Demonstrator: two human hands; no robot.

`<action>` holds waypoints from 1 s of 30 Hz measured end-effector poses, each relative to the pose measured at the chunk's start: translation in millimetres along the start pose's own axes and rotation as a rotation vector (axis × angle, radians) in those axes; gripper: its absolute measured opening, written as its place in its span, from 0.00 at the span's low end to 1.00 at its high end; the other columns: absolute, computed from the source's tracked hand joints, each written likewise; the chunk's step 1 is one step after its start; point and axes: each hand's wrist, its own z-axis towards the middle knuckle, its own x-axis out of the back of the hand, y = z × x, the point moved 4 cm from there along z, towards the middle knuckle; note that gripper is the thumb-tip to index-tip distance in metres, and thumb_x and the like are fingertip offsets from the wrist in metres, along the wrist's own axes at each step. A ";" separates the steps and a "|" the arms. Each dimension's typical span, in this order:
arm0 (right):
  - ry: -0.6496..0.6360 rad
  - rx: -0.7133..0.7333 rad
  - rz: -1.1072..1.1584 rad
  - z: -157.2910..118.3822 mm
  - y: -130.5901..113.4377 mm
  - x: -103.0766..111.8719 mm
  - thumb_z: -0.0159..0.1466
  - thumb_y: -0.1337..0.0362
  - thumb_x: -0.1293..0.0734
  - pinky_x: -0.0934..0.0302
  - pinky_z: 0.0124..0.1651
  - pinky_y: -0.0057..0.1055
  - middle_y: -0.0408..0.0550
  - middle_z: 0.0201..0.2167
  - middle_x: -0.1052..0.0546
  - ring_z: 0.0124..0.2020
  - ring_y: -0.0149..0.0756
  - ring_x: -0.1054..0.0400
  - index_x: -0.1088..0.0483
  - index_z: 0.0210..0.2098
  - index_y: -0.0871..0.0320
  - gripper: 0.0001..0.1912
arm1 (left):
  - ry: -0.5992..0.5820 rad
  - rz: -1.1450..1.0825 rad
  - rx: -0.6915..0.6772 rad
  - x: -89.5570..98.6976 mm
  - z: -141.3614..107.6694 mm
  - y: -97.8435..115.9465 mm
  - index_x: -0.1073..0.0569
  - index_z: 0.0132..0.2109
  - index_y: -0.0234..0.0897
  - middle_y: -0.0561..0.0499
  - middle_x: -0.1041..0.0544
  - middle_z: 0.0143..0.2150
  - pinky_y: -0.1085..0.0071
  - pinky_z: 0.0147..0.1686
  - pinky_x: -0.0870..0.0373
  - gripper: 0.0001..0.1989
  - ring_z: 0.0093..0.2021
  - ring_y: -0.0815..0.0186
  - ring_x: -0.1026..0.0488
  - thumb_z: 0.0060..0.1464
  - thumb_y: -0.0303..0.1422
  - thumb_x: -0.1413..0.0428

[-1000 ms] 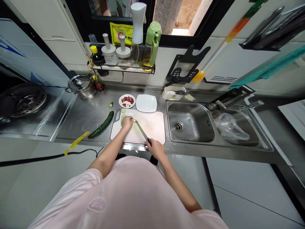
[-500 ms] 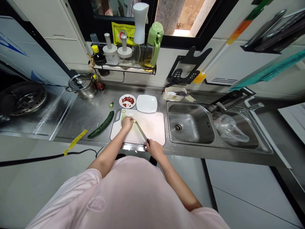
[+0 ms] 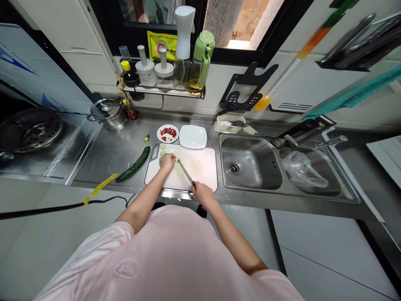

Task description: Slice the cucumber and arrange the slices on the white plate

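Observation:
On the white cutting board, my right hand is closed around the black handle of a kitchen knife. Its blade points up and left toward my left hand. My left fingers are pinched at a pale green cucumber slice by the knife tip, and the palm hides what lies under it. Several more cucumber slices lie along the board's left side, partly behind my left hand. A long dark green cucumber rests on the counter left of the board, with a cucumber end piece above it.
Behind the board stand a plate of chopped red pieces and a white square plate. To the right is a steel sink, with a plastic bag in its second basin. A lidded pot stands at the back left.
Almost nothing differs. The knife blade and my right hand have shifted very slightly, while my left hand stays at the slice by the tip.

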 end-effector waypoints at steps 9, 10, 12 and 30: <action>0.019 0.007 -0.002 11.1 -6.0 5.8 0.68 0.57 0.47 0.41 0.45 0.34 0.59 0.43 0.24 0.46 0.43 0.29 0.31 0.47 0.60 0.19 | 0.026 0.017 -0.027 -1.4 0.6 -1.1 0.22 0.41 0.44 0.48 0.22 0.44 0.66 0.46 0.36 0.11 0.46 0.61 0.29 0.53 0.32 0.47; 0.014 0.008 -0.002 11.6 -6.3 5.9 0.68 0.57 0.47 0.41 0.45 0.34 0.59 0.43 0.24 0.46 0.43 0.29 0.31 0.47 0.61 0.19 | 0.024 0.019 -0.028 -1.5 0.7 -1.2 0.22 0.41 0.44 0.48 0.22 0.44 0.66 0.46 0.36 0.11 0.46 0.60 0.29 0.53 0.32 0.47; 0.008 0.015 -0.004 12.0 -7.2 6.8 0.68 0.58 0.47 0.41 0.45 0.35 0.60 0.43 0.24 0.46 0.44 0.29 0.31 0.48 0.61 0.19 | 0.020 0.023 -0.026 -1.5 1.0 -1.0 0.22 0.41 0.44 0.48 0.22 0.44 0.66 0.47 0.36 0.11 0.46 0.60 0.29 0.53 0.32 0.47; -0.067 0.049 -0.032 15.2 -13.8 30.9 0.67 0.60 0.46 0.38 0.42 0.36 0.59 0.44 0.24 0.45 0.46 0.29 0.29 0.46 0.62 0.19 | 0.018 0.044 -0.014 -1.8 1.8 -0.7 0.22 0.41 0.45 0.49 0.22 0.44 0.66 0.47 0.36 0.12 0.46 0.61 0.29 0.54 0.33 0.48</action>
